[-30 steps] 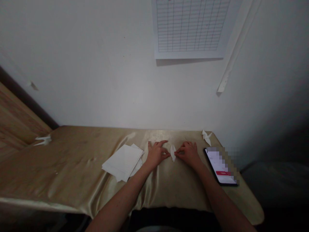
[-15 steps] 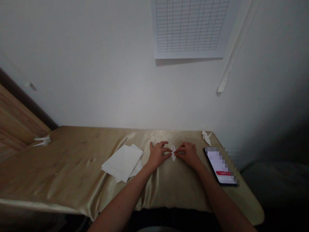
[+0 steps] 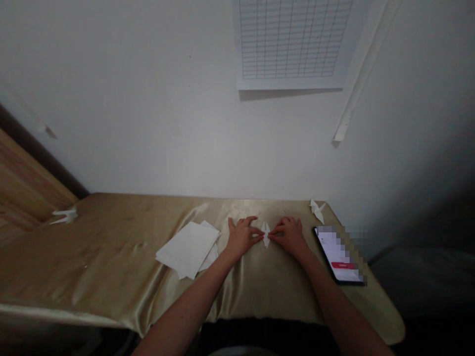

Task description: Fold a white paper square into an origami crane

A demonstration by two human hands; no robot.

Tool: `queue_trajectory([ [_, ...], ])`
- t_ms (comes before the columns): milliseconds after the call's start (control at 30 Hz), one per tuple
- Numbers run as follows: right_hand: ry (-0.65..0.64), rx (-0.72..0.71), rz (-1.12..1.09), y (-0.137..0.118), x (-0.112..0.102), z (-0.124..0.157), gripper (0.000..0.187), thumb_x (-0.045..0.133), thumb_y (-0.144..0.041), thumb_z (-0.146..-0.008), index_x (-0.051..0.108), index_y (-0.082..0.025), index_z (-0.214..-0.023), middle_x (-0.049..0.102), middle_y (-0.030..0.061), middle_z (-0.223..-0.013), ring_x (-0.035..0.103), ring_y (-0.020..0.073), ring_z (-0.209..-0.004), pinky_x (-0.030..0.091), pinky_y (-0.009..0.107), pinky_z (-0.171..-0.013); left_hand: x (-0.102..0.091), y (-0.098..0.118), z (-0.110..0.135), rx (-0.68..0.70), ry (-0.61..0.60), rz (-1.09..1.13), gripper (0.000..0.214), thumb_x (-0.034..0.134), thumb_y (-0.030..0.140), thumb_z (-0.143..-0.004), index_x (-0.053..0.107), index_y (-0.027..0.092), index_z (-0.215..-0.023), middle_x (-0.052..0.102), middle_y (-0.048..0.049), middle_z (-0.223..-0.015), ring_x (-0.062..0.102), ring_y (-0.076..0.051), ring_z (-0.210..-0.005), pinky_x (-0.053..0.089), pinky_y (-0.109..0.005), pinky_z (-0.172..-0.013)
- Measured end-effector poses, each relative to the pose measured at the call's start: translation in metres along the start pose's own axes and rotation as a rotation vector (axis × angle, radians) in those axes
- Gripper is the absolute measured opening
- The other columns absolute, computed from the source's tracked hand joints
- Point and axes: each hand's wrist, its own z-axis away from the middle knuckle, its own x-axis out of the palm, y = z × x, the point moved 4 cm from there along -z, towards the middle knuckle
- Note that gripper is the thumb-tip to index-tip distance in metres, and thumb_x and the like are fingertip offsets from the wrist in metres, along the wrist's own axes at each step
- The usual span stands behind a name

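Note:
A small white folded paper piece [image 3: 265,234] lies on the gold satin cloth of the table [image 3: 111,247], between my two hands. My left hand [image 3: 241,236] rests on the cloth just left of it, fingertips pinching its left side. From the right, my right hand [image 3: 290,234] pinches the paper's other side with thumb and forefinger. Both hands sit low on the table, near the wall.
A stack of white paper sheets [image 3: 189,248] lies left of my left hand. A phone [image 3: 339,255] with a lit screen lies at the right. One folded paper crane [image 3: 317,209] sits by the wall, another [image 3: 65,215] at the far left. A grid chart [image 3: 293,42] hangs above.
The folded piece looks narrower than a second ago, with my fingertips closer together on it. The hands have stayed in nearly the same place.

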Motion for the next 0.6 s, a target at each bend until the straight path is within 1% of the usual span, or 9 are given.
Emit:
queue_trajectory([
  [167,0.004,0.005,-0.006,0.0009,0.0018,-0.0007,0.011,0.071,-0.042,-0.082,0.079,-0.033,-0.083,0.066,0.0041,-0.101,0.049,0.0296,-0.119,0.006,0.064,-0.113,0.0009,-0.0006,-0.0003,-0.008,-0.001,0.009,0.013,0.073,0.044,-0.085,0.077,0.044,-0.097,0.055,0.0029,-0.144,0.050,-0.032,-0.130,0.000,-0.079,-0.110],
  [267,-0.007,0.019,-0.026,0.0024,0.0026,-0.0005,0.013,0.071,-0.042,-0.082,0.079,-0.032,-0.082,0.066,0.0046,-0.102,0.050,0.0296,-0.119,0.010,0.063,-0.113,0.0016,-0.0016,-0.0005,-0.014,-0.003,0.014,0.013,0.073,0.045,-0.085,0.077,0.044,-0.097,0.055,0.0025,-0.144,0.049,-0.033,-0.131,0.000,-0.078,-0.110],
  [367,-0.024,0.018,-0.041,0.0024,0.0013,0.0010,0.012,0.073,-0.042,-0.081,0.079,-0.033,-0.086,0.065,0.0048,-0.105,0.049,0.0297,-0.120,0.014,0.061,-0.112,0.0021,-0.0030,-0.0002,-0.021,0.001,0.025,0.013,0.074,0.045,-0.084,0.077,0.045,-0.096,0.055,0.0023,-0.144,0.048,-0.032,-0.131,0.001,-0.079,-0.109],
  [467,-0.044,0.014,-0.030,0.0013,-0.0006,0.0026,0.014,0.074,-0.043,-0.080,0.078,-0.034,-0.089,0.063,0.0046,-0.108,0.048,0.0297,-0.121,0.013,0.062,-0.112,0.0026,-0.0033,0.0004,-0.020,-0.007,0.038,0.015,0.075,0.045,-0.082,0.076,0.045,-0.097,0.055,0.0019,-0.144,0.048,-0.032,-0.132,0.001,-0.080,-0.108],
  [600,-0.068,0.009,-0.028,0.0000,-0.0009,0.0037,0.018,0.076,-0.044,-0.077,0.076,-0.033,-0.092,0.062,0.0043,-0.111,0.047,0.0299,-0.122,0.012,0.062,-0.112,0.0032,-0.0026,0.0007,-0.034,-0.017,0.041,0.019,0.079,0.045,-0.079,0.077,0.043,-0.097,0.054,0.0013,-0.145,0.046,-0.033,-0.133,0.000,-0.080,-0.109],
])
